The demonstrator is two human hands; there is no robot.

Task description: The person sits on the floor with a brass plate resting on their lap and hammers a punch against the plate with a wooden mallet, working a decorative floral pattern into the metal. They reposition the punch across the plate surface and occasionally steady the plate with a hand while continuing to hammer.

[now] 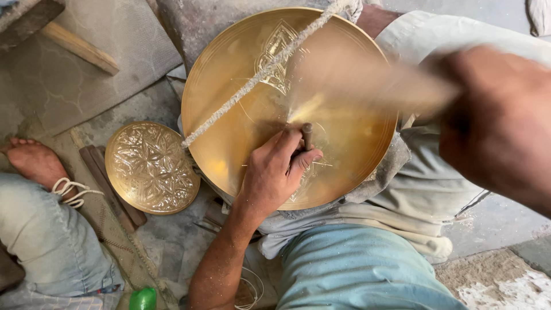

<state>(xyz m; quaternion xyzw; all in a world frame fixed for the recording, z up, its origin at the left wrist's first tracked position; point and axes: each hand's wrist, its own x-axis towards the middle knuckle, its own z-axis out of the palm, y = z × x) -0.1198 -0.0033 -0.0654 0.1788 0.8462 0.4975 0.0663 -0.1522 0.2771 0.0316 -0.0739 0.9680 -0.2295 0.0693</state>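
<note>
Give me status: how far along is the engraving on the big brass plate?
Done: one leaf-like motif near the large brass plate's top. In hand: left hand sets a punch at centre; right hand is blurred. Left: most of the surface is bare, unlike the small engraved plate.

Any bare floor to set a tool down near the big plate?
Free: grey mat between wooden stick and small embossed plate; concrete at lower right past the cloth. Crowded: big brass plate, with left hand gripping a punch, rope across it, blurred right hand above.
</note>
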